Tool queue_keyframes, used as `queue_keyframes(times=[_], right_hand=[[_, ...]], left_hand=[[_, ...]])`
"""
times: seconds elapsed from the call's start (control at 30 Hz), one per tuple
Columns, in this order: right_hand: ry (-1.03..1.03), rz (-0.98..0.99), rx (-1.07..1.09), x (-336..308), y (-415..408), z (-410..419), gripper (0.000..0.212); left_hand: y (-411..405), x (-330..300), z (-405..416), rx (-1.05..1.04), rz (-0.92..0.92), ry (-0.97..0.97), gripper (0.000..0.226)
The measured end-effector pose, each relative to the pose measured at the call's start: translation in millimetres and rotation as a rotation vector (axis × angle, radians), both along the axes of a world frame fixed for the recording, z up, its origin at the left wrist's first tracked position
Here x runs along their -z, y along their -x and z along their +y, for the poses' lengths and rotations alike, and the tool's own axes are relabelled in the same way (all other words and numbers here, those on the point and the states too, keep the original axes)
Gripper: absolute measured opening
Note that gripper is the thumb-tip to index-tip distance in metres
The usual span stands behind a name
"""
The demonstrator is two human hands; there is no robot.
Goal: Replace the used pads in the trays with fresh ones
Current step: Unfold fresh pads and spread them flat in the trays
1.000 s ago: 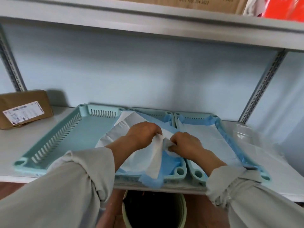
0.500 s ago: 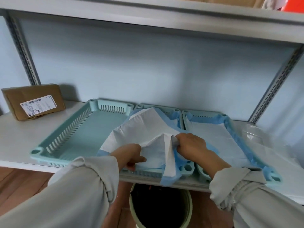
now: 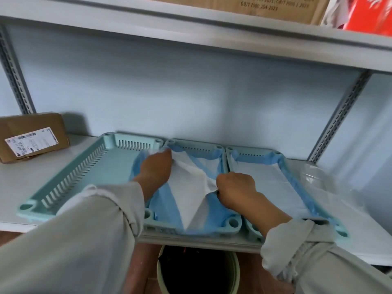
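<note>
Head view
Middle tray (image 3: 233,224): sits on the white shelf (image 3: 12,187) between two other pale green trays, holding a crumpled pad (image 3: 191,187), white on top with blue edging
Left hand (image 3: 156,167): at the pad's far left corner, fingers curled on the white sheet, gripping it
Right hand (image 3: 235,187): at the pad's right side near the front, fingers pinched round a bunched fold of it
Left tray (image 3: 63,183): slotted walls, bare floor, the pad's blue edge spilling over its right side
Right tray (image 3: 343,233): lined with a flat pad (image 3: 267,181)
Cardboard box (image 3: 31,136): on the shelf, far left, well apart from the trays
Bin (image 3: 197,272): on the floor below the shelf, under the middle tray
</note>
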State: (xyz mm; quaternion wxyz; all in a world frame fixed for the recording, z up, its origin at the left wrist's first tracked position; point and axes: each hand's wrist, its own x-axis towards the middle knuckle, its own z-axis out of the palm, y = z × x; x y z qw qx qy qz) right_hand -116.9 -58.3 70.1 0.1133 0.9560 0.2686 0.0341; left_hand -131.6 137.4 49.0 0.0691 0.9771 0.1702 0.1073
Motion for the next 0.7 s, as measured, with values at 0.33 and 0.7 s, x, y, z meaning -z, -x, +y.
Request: queue_keyframes(times=[0.33, 0.7], right_hand=[[-0.329, 1.103, -0.02, 15, 4, 29, 0.056], [-0.785, 0.599, 0.264, 45, -87, 19, 0.043]], left_hand=[[-7, -27, 16, 0.014, 0.383, -0.642, 0.021], [-59, 12, 0, 0.223, 0.405, -0.034, 0.041]])
